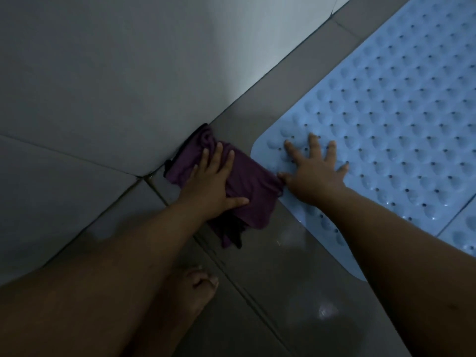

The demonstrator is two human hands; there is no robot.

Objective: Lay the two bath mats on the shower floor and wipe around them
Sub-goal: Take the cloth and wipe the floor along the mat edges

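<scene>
Down on the shower floor (pixel 296 266), my left hand (pixel 216 186) lies flat with straight fingers pressing a purple cloth (pixel 247 191) onto the tiles, the cloth bunched against the foot of the wall (pixel 103 73) and touching the corner of the blue bath mat (pixel 386 112). My right hand (pixel 315 173) is spread open, fingers splayed, pressing on that mat's near corner, while a second blue mat (pixel 463 235) lies just beside it at the right edge, and my bare foot (pixel 195 292) stands on the tiles below.
</scene>
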